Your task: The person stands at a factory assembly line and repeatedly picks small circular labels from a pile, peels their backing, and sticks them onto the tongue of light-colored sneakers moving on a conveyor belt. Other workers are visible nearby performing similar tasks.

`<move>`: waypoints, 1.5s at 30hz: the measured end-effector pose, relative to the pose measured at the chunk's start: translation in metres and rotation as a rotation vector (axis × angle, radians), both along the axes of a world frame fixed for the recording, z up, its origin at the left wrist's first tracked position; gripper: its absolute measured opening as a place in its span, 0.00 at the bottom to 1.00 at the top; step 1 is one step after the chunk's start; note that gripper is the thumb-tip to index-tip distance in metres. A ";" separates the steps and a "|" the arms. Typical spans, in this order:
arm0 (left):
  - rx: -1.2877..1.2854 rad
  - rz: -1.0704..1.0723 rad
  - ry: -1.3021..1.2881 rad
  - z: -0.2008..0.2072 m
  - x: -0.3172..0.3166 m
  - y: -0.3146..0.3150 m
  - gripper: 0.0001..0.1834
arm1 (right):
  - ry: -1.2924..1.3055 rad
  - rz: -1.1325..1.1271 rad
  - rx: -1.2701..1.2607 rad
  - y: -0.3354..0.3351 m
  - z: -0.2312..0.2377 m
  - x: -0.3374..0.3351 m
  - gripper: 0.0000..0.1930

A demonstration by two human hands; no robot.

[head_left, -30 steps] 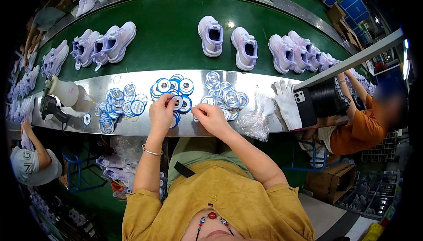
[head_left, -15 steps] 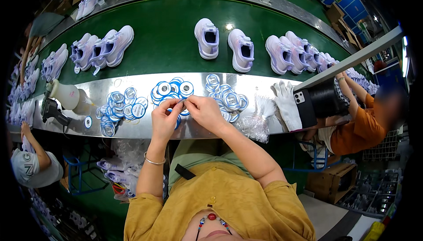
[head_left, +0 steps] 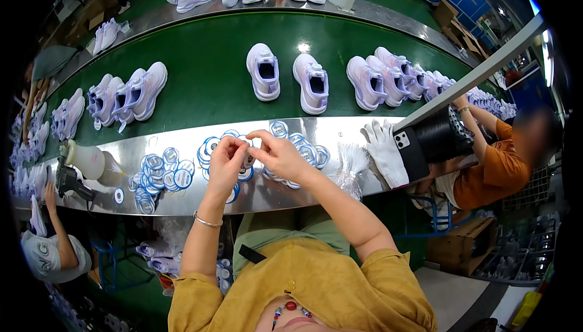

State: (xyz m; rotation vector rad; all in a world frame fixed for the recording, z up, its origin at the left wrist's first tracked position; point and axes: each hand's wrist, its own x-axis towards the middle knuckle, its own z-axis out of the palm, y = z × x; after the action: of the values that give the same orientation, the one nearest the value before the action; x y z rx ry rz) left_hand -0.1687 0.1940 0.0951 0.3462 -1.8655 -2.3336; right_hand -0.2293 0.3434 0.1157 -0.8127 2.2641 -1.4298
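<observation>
Above the metal ledge, my left hand (head_left: 225, 161) is closed in a pinch, with its fingertips close to those of my right hand (head_left: 280, 155). The right hand pinches too. Whatever lies between the fingertips is too small or hidden to make out. Under and behind the hands spreads a heap of round blue-rimmed white tags (head_left: 211, 145), partly covered by them. A second heap of tags (head_left: 161, 174) lies to the left, and a third heap of tags (head_left: 311, 152) lies by my right hand. Clear thin plastic fasteners (head_left: 351, 163) lie bundled further right.
White-lilac sneakers (head_left: 311, 83) stand on the green belt (head_left: 206, 59) beyond the ledge. A white glove (head_left: 387, 155) and a dark phone (head_left: 412, 150) lie to the right, below a slanting metal bar (head_left: 473, 74). A tagging gun (head_left: 71, 181) and a pale bottle (head_left: 86, 159) are at left. Co-workers sit on both sides.
The view has shifted, so the ledge and shoes sit lower and further left. Across the belt, another person's hands on a shoe have come into view. My hands stay pinched close together.
</observation>
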 end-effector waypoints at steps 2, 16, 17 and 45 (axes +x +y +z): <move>-0.080 -0.020 0.043 0.004 -0.016 0.003 0.04 | -0.092 0.038 -0.047 0.004 0.002 -0.016 0.09; 0.236 0.054 -0.130 -0.040 -0.159 0.018 0.11 | 0.545 -0.340 0.354 0.012 -0.032 -0.118 0.04; 0.297 0.030 -0.149 -0.041 -0.163 0.020 0.11 | 0.571 -0.347 0.401 0.011 -0.032 -0.119 0.04; -0.088 -0.042 0.172 -0.008 -0.148 0.009 0.05 | 0.123 -0.139 -0.161 -0.015 -0.006 -0.144 0.09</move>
State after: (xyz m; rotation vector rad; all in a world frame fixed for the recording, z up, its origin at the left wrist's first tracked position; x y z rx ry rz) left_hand -0.3164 0.2033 0.0873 0.0942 -1.9012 -2.2197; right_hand -0.3734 0.3284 0.1093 -0.8264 2.3604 -1.6858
